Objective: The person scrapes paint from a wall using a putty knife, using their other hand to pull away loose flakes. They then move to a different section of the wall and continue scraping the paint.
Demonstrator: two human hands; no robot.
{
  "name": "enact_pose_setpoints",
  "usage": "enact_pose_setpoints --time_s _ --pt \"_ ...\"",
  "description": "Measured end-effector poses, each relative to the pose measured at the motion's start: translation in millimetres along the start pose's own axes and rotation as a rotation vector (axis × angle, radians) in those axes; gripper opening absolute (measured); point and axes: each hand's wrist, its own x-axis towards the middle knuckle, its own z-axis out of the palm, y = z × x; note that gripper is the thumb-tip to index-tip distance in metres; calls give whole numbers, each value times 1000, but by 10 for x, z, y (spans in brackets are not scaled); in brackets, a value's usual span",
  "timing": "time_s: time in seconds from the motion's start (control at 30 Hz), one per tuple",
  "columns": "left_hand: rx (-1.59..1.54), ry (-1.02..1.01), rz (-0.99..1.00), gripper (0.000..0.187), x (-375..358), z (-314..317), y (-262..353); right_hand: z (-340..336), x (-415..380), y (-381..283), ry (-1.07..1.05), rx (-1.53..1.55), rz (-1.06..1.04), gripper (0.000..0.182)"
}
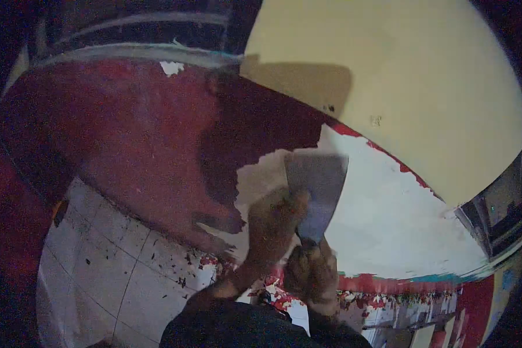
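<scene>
My right hand (312,272) is wrapped round the handle of a wide scraper (319,188), whose broad metal blade points up. The blade's top edge lies at the border between dark red paint (151,127) and a bare white patch (394,214) on the wall. My left hand (278,223) is beside the blade, with its fingertips at the blade's left side; its fingers are blurred and dim, and whether they press on the metal is hard to tell.
Above the red paint is a cream wall area (423,75). Red and white flakes (278,293) lie along the wall's foot, and dark bits dot the tiled floor (107,261). Dark framed openings (499,214) are at the right and upper left.
</scene>
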Motion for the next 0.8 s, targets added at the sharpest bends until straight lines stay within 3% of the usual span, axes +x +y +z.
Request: enact_pose_setpoints --time_s 0.07,0.13,0.2,0.3,0.43,0.57,0.67,0.73,0.8 --pt "-4 -7 7 30 47 -5 -56 -133 -79 81 111 49 69 48" --pt "73 -21 40 29 83 -13 -42 -128 -41 10 11 -70 51 47" --pt "62 -36 -52 30 35 -41 79 -56 -21 -36 51 -64 118 47" --pt "110 -36 -66 34 -10 -29 71 -13 -131 40 104 58 70 45" --pt "-25 -36 7 38 182 -5 105 -13 46 10 68 -62 27 48" --pt "102 -27 -8 34 54 -35 74 -4 -83 -30 94 -8 106 47" --pt "59 -32 5 31 70 -3 196 62 6 -64 72 -146 19 45" --pt "-42 -131 52 29 230 -39 299 169 91 -140 99 0 49 46" --pt "70 -97 17 29 80 -27 185 90 -53 -78 136 23 109 46"
